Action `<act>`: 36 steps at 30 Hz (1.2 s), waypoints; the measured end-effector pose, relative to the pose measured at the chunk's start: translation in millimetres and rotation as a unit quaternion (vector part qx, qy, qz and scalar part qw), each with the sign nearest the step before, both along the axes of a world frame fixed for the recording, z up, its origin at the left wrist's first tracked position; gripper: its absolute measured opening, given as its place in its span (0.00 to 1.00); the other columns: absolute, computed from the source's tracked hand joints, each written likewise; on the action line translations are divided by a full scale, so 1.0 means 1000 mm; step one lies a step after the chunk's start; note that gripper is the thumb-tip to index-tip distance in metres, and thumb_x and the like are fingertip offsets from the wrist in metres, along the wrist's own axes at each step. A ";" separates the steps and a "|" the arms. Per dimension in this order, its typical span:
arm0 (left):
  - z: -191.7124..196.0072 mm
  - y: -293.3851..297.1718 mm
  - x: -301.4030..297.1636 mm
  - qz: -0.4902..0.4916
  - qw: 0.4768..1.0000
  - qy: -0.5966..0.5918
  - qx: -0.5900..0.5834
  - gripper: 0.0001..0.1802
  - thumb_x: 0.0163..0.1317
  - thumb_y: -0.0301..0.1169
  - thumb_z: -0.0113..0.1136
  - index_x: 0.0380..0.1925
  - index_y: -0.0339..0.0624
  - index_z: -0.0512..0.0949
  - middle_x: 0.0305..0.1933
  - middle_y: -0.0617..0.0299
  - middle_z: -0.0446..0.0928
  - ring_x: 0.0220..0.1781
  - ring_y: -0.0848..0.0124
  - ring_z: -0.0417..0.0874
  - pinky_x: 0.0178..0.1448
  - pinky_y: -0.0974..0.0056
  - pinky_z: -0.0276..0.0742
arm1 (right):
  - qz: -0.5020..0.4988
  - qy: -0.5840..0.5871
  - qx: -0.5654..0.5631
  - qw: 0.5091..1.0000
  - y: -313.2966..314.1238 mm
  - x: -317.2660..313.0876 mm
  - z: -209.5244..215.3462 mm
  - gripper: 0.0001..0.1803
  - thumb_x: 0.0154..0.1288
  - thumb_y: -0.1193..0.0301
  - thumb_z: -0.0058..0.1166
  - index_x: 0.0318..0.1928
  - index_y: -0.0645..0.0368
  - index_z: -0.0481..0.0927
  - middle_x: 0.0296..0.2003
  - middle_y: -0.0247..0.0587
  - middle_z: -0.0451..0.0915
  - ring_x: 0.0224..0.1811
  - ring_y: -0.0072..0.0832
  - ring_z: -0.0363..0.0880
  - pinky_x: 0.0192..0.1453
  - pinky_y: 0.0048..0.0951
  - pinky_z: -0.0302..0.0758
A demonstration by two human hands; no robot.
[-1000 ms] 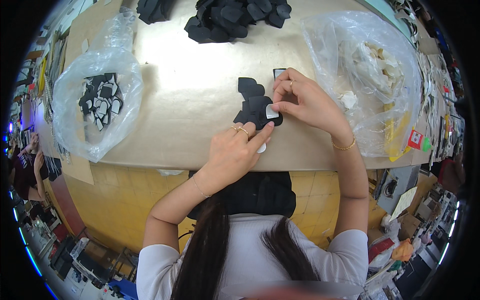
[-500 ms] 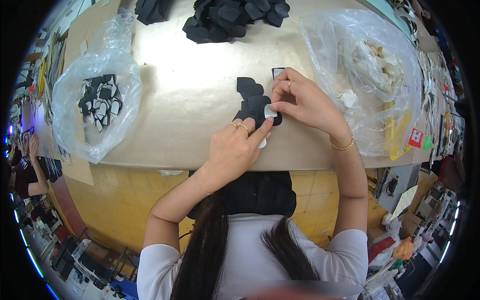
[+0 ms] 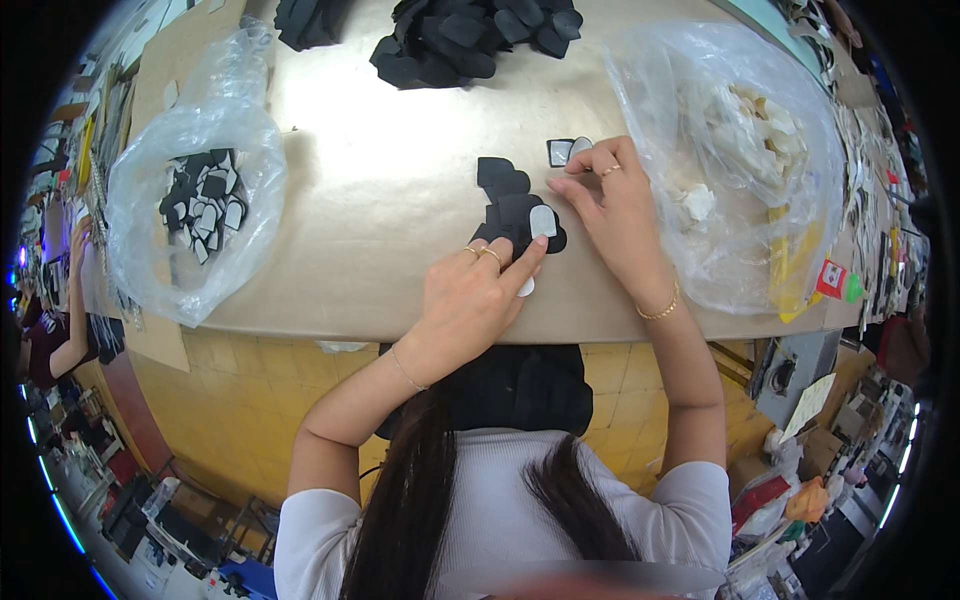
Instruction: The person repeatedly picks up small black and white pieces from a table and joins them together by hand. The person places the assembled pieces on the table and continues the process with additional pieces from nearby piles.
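Small black rounded pieces (image 3: 515, 210) lie overlapping on the table in front of me. On the rightmost one rests a white rounded patch (image 3: 542, 219). My left hand (image 3: 468, 300) presses the patch's lower edge with its index fingertip, its other fingers curled over the black pieces. A second white piece (image 3: 526, 287) sticks out beside that hand; its hold is partly hidden. To the right, my right hand (image 3: 615, 205) is raised with thumb and index finger apart. Just beyond its fingertips are a black-edged white piece (image 3: 558, 153) and a rounded white one (image 3: 580, 146).
A clear plastic bag (image 3: 265, 215) holding black and white pieces stands at left. Another clear bag (image 3: 735, 130) with pale scraps lies at right. Heaped black pieces (image 3: 460, 40) sit at the far side. A co-worker's arm (image 3: 75, 310) shows at far left.
My right hand has let go of the white patch and moved up and away from it, uncovering the pieces beyond. My left index finger stays on the patch.
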State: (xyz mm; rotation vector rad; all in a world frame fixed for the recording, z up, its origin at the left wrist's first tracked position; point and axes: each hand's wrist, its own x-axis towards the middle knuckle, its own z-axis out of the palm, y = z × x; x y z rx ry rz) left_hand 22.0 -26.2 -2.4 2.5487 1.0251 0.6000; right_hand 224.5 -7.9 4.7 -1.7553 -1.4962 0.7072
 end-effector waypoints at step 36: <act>0.020 0.012 -0.029 0.026 0.575 -0.259 -0.776 0.20 0.75 0.35 0.58 0.62 0.39 0.77 0.23 0.71 0.73 0.20 0.83 0.65 0.23 0.74 0.57 | 0.090 0.133 -0.028 0.987 -0.026 -0.017 0.032 0.06 0.62 0.74 0.67 0.37 0.62 0.84 0.33 0.34 0.81 0.32 0.21 0.78 0.37 0.24 0.75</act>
